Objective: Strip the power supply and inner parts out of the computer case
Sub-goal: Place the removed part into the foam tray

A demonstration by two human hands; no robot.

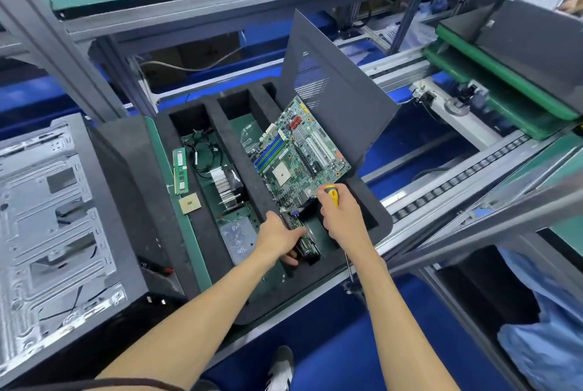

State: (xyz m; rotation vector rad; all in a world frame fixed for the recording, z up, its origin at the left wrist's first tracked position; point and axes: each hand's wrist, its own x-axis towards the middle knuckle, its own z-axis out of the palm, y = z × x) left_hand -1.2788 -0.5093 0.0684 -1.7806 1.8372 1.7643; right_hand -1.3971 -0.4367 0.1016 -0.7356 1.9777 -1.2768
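Over a black foam tray (383,217) on the counter, two bare hands work close together. The left hand (280,237) reaches into the tray's middle slot, its fingers curled round the near edge of a small dark part (307,247); what that part is cannot be told. The right hand (342,214) is closed round a yellow-and-black screwdriver (332,194), handle up, with the thin shaft pointing back past the wrist.

Just beyond the hands a green circuit board (299,154) lies tilted in the same slot, its far end leaning against an upright dark grey side panel (340,87). The board looks light and stiff but fragile: it is best taken by its bare edges, not by the sockets, slots or small parts, and it should not be flexed.

In the slot to the left lie a finned metal cooler (225,187), which is likely the heaviest loose piece, with sharp fins, a tangle of thin black cables (203,150), and a clear bag (238,237). On the tray's left rim rest a memory stick (180,171) and a square processor chip (190,203), both small and easily damaged.

At far left stands the open metal computer case (56,226), looking largely stripped; no power supply can be made out in it.
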